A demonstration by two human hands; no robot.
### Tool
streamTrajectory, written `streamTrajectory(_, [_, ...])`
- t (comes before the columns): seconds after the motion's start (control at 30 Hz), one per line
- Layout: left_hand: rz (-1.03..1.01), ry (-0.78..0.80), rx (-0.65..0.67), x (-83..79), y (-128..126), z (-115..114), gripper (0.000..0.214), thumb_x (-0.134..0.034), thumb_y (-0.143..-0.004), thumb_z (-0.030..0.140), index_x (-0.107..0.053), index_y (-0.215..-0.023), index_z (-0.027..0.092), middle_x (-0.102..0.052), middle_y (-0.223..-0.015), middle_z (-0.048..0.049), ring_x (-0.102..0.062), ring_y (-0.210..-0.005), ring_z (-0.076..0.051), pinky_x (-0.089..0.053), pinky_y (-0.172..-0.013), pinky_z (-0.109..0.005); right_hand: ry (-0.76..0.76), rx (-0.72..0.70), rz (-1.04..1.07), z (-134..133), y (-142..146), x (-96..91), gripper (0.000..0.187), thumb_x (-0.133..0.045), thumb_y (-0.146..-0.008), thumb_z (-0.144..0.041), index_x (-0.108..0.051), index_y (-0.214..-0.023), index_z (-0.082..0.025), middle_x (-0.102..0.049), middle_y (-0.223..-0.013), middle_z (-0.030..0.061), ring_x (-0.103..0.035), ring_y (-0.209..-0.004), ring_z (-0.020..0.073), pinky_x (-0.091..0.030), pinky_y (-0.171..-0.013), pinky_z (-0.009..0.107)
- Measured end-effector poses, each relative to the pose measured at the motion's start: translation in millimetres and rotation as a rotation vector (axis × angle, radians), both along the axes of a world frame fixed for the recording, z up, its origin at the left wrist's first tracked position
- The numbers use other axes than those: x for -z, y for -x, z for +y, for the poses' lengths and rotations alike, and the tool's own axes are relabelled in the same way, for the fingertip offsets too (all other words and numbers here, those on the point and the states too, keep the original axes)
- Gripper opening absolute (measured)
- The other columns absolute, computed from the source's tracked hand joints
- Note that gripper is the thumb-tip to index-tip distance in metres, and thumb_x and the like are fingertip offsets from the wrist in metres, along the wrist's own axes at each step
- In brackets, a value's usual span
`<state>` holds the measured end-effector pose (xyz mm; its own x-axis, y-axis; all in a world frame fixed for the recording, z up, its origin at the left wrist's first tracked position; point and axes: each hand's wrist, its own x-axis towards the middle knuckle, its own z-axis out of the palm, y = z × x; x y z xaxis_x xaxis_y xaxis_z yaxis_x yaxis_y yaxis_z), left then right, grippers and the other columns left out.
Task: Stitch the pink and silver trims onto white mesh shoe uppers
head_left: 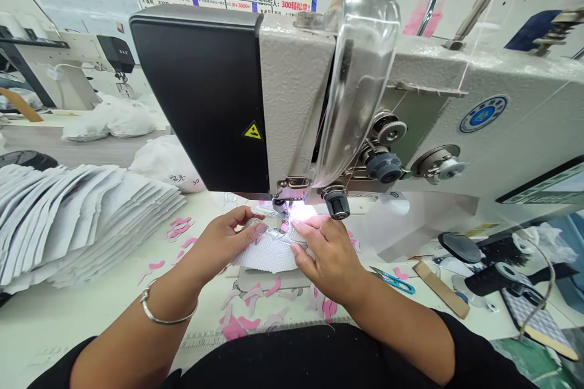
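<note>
A white mesh piece with silvery trim, which looks like a shoe upper (269, 254), lies under the needle area (285, 209) of a sewing machine (298, 103). My left hand (230, 236) is closed on its left side, thumb on top and fingers curled at the far edge. On the right side, my right hand (326, 249) grips the same piece, its fingertips close to the lit presser foot. Bright lamp light washes out detail around the needle. Pink and white scraps (249, 322) lie on the table in front of the piece.
A tall stack of white pieces (82, 225) stands at left, with white bundles (166, 161) behind it. Blue-handled thread snips (395, 279), a tan strip (440, 289) and a black thread spool (488, 279) lie at right. A ruler scale (201, 343) runs along the front edge.
</note>
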<state>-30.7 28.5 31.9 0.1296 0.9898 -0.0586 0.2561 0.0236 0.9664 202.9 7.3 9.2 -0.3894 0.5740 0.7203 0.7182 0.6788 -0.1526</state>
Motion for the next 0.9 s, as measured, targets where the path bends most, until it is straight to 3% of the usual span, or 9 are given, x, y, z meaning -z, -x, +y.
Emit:
streamTrajectory(0.2, [0.086,-0.026,0.007,3.8,10.5,-5.1,0.040,-0.074,-0.075,0.050,-0.071,-0.104,0.023,-0.069,-0.086,-0.0044,-0.060,-0.073,-0.019,-0.044,-0.058,-0.024,-0.012,0.007,-0.010,1.6,-2.3,-1.8,0.029,-0.056,-0.095,-0.030,-0.063,-0.120,-0.017,-0.066,-0.107,0.0100,-0.059,-0.099,0.0232,-0.050,-0.092,0.042])
streamTrajectory(0.33, [0.228,-0.109,-0.016,-6.1,9.1,-10.3,0.034,-0.074,-0.075,0.047,-0.075,-0.102,0.026,-0.071,-0.085,-0.0039,-0.060,-0.073,-0.020,-0.043,-0.057,-0.024,-0.021,-0.002,-0.026,2.3,-5.4,-6.5,0.029,-0.055,-0.096,-0.030,-0.061,-0.123,-0.018,-0.067,-0.110,0.0096,-0.061,-0.101,0.0223,-0.050,-0.094,0.042])
streamTrajectory(0.43, [0.328,-0.204,0.073,-18.1,6.7,-15.2,0.024,-0.075,-0.073,0.042,-0.078,-0.092,0.027,-0.074,-0.091,-0.0041,-0.063,-0.081,-0.023,-0.044,-0.060,-0.025,-0.018,-0.039,-0.044,5.4,-10.4,-8.8,0.025,-0.054,-0.097,-0.030,-0.061,-0.119,-0.020,-0.068,-0.110,0.0086,-0.062,-0.102,0.0217,-0.051,-0.095,0.042])
streamTrajectory(0.5, [0.346,-0.177,0.165,-22.9,4.3,-18.5,0.020,-0.075,-0.073,0.041,-0.077,-0.087,0.027,-0.072,-0.081,-0.0029,-0.062,-0.073,-0.021,-0.043,-0.057,-0.025,-0.017,-0.058,-0.045,9.9,-14.6,-8.6,0.021,-0.054,-0.097,-0.032,-0.061,-0.114,-0.020,-0.069,-0.106,0.0081,-0.063,-0.101,0.0216,-0.052,-0.093,0.041])
streamTrajectory(0.6, [0.227,-0.001,0.201,-20.6,-3.4,-24.4,0.022,-0.071,-0.077,0.045,-0.070,-0.084,0.024,-0.065,-0.065,0.0003,-0.056,-0.056,-0.016,-0.037,-0.048,-0.023,-0.025,-0.025,-0.019,18.3,-20.3,-6.7,0.020,-0.054,-0.097,-0.035,-0.061,-0.108,-0.020,-0.068,-0.107,0.0103,-0.062,-0.101,0.0237,-0.053,-0.090,0.043])
streamTrajectory(0.73, [-0.162,0.215,0.077,-9.2,-21.9,-34.9,0.025,-0.068,-0.080,0.046,-0.058,-0.088,0.024,-0.061,-0.064,0.0022,-0.054,-0.051,-0.014,-0.039,-0.046,-0.023,-0.010,0.074,0.089,23.3,-22.0,-5.3,0.020,-0.053,-0.097,-0.035,-0.063,-0.108,-0.021,-0.065,-0.111,0.0112,-0.059,-0.108,0.0259,-0.050,-0.095,0.047])
streamTrajectory(0.9, [-0.283,0.186,-0.045,-3.5,-41.4,-42.8,0.027,-0.069,-0.081,0.043,-0.054,-0.087,0.022,-0.055,-0.063,0.0043,-0.048,-0.051,-0.010,-0.037,-0.044,-0.019,0.140,-0.016,0.127,24.1,-19.7,-6.3,0.027,-0.046,-0.099,-0.026,-0.065,-0.117,-0.023,-0.066,-0.116,0.0076,-0.061,-0.109,0.0211,-0.050,-0.097,0.040])
